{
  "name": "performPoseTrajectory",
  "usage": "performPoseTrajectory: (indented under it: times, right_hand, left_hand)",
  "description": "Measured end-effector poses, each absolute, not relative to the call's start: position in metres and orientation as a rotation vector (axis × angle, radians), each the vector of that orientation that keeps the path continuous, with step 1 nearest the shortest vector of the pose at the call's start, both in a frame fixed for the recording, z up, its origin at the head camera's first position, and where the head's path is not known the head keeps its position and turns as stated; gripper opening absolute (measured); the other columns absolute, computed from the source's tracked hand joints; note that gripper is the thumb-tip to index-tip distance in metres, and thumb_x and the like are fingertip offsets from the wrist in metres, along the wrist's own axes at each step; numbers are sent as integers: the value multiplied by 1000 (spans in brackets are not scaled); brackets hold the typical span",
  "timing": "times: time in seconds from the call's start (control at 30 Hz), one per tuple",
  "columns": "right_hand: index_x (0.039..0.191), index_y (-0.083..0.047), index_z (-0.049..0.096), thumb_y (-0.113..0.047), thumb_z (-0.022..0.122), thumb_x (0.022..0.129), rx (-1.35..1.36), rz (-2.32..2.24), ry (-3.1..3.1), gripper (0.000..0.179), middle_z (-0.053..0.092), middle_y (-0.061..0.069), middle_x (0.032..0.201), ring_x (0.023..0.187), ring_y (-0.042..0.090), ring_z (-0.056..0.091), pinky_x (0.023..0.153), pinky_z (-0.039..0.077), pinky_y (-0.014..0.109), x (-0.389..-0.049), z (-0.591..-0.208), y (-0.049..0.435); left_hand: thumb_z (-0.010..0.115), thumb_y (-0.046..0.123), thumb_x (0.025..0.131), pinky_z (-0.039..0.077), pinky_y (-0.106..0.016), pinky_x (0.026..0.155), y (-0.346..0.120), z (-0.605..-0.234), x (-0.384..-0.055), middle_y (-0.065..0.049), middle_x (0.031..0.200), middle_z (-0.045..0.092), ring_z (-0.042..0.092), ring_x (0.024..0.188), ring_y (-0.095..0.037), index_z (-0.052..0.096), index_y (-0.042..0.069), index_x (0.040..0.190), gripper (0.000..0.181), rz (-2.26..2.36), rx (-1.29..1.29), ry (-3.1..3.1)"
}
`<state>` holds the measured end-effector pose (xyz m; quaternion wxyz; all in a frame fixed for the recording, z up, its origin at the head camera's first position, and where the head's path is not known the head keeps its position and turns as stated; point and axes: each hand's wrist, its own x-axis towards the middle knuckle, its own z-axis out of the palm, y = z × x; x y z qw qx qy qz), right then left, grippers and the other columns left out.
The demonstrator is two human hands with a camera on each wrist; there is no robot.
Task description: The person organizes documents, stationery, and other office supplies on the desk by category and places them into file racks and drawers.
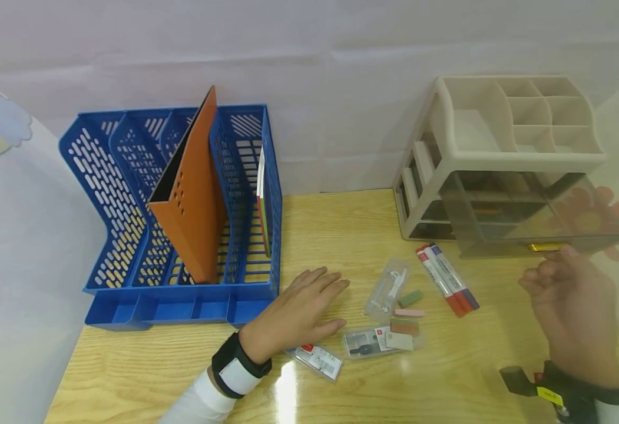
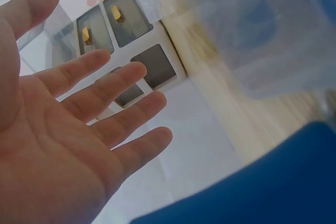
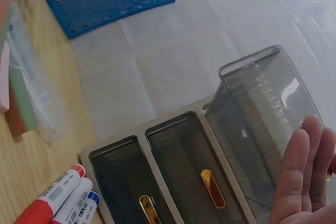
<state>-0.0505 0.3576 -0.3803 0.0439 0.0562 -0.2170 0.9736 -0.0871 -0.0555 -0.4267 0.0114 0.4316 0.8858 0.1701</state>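
Note:
My right hand (image 1: 574, 300) is at the front of a pulled-out clear smoky drawer (image 1: 500, 246), pinching its gold handle (image 1: 542, 247). The drawer belongs to the top row of a beige desk organizer (image 1: 526, 156); inside it I see no items. In the right wrist view, the fingers (image 3: 296, 169) sit at the drawer front, and the handle is mostly hidden behind them. My left hand (image 1: 298, 309) holds nothing, its fingers spread, over the table beside the blue file rack (image 1: 182, 292). Below it lies a small labelled pack (image 1: 317, 360).
Markers (image 1: 447, 280) with red and blue caps lie before the organizer. Between the hands are a clear pack (image 1: 387, 288), another clear pack with a dark tool (image 1: 362, 344), and several erasers (image 1: 404, 327). An orange folder (image 1: 195, 218) and thin booklets (image 1: 263, 206) stand in the rack.

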Motion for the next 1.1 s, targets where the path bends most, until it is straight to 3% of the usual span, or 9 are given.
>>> performPoseTrajectory:
  times: [0.3, 0.4, 0.47, 0.53, 0.73, 0.8, 0.87, 1.0, 1.1]
  right_hand:
    - [103, 24, 61, 8, 20, 109, 257, 2781, -856, 44, 72, 31, 90, 76, 43, 73, 69, 63, 47, -46, -401, 347]
    - [97, 17, 64, 26, 42, 95, 297, 2299, -1623, 24, 74, -1, 97, 85, 11, 72, 79, 60, 24, -46, -412, 348]
    - [91, 11, 67, 33, 60, 80, 201, 1549, -2219, 25, 65, -26, 100, 90, -12, 62, 83, 51, 7, -47, -416, 348]
    - [90, 11, 67, 35, 66, 72, 161, 1266, -2370, 30, 60, -35, 101, 90, -20, 56, 83, 46, 0, -50, -419, 348]
    - [115, 1, 70, 5, 44, 107, 76, 2125, -2152, 27, 76, -4, 103, 90, 7, 74, 79, 60, 19, -60, -424, 348]
    - [118, 0, 69, -7, 50, 108, 0, 1858, -2445, 23, 75, -9, 104, 89, 2, 71, 78, 59, 16, -65, -422, 348]
    - [121, 5, 67, -15, 54, 107, -59, 1523, -2730, 27, 75, -2, 107, 86, 2, 69, 73, 57, 16, -73, -420, 348]
    - [129, 9, 61, -23, 54, 106, -77, 1039, -3051, 40, 68, 30, 118, 97, 34, 72, 75, 59, 35, -85, -418, 346]
    - [130, 9, 59, -26, 54, 104, -76, 896, -3149, 44, 63, 37, 124, 109, 54, 64, 77, 57, 48, -90, -418, 344]
  left_hand:
    - [68, 47, 98, 39, -55, 119, -55, -426, -90, -14, 152, 54, 47, 144, -39, 50, 10, 151, 67, 532, 1353, 2771]
    - [67, 47, 99, 39, -55, 119, -55, -426, -90, -15, 153, 53, 47, 144, -39, 49, 10, 152, 67, 526, 1356, 2780]
    - [67, 46, 99, 39, -55, 119, -54, -425, -90, -15, 153, 53, 47, 144, -40, 49, 10, 152, 67, 521, 1359, 2790]
    - [67, 46, 99, 40, -55, 119, -54, -426, -91, -16, 154, 52, 48, 144, -40, 49, 10, 152, 66, 514, 1362, 2800]
    - [66, 46, 99, 41, -54, 118, -50, -424, -93, -15, 153, 53, 49, 143, -39, 50, 11, 152, 66, 481, 1388, 2808]
    - [66, 47, 99, 41, -54, 118, -48, -422, -94, -15, 153, 53, 48, 143, -38, 50, 11, 152, 66, 466, 1397, 2814]
    - [66, 47, 99, 41, -54, 118, -46, -419, -96, -15, 153, 53, 48, 144, -38, 49, 11, 152, 66, 458, 1402, 2819]
    - [66, 47, 99, 41, -53, 118, -41, -414, -97, -14, 154, 52, 46, 145, -37, 49, 12, 152, 66, 437, 1395, 2829]
    - [65, 46, 100, 40, -53, 119, -36, -411, -98, -14, 154, 52, 46, 145, -37, 50, 12, 152, 64, 424, 1393, 2827]
